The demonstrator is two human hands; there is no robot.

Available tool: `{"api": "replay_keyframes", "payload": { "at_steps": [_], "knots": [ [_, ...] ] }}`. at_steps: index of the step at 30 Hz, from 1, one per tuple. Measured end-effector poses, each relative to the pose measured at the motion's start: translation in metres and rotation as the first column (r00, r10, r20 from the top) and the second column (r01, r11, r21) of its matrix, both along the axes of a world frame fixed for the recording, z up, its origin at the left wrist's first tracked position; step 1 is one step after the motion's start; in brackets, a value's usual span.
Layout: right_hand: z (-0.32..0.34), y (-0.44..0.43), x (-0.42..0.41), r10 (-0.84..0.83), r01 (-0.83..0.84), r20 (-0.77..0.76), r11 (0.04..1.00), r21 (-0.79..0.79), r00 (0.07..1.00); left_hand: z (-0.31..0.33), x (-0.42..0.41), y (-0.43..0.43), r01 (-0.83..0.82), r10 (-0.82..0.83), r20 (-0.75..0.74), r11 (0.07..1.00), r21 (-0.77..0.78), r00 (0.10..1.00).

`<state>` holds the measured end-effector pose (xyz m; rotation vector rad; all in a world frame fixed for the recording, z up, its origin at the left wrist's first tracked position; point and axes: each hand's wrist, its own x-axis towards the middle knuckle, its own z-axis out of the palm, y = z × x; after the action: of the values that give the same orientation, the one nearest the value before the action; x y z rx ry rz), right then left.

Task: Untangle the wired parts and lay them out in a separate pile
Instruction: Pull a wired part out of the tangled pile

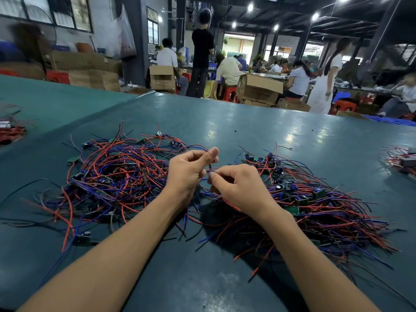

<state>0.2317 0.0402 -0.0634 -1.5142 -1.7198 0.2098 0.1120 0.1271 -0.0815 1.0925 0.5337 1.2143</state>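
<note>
Two heaps of small circuit boards with red, blue and black wires lie on the teal table. The tangled pile spreads at the left, and the other pile lies at the right with its wires running mostly one way. Between the heaps my left hand has its fingers curled and pinches thin wires between thumb and fingers. Just right of it, my right hand pinches the same wires at its fingertips. The board on these wires is hidden by the hands.
More wire bundles lie at the table's far left edge and far right edge. Beyond the table stand cardboard boxes, red stools and several people working at benches.
</note>
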Motion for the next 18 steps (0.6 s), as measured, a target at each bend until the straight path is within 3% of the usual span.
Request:
{"api": "replay_keyframes", "payload": {
  "at_steps": [9, 18],
  "knots": [
    [0.011, -0.013, 0.000, 0.217, -0.203, 0.098, 0.970, -0.135, 0.971, -0.005, -0.005, 0.014, -0.192, 0.193, -0.005, 0.977, -0.088, 0.981],
    [0.020, -0.020, 0.005, 0.306, -0.292, 0.138, 0.950, -0.110, 0.942, -0.010, -0.004, 0.018, -0.216, 0.211, -0.063, 0.973, -0.078, 0.975]
  ]
}}
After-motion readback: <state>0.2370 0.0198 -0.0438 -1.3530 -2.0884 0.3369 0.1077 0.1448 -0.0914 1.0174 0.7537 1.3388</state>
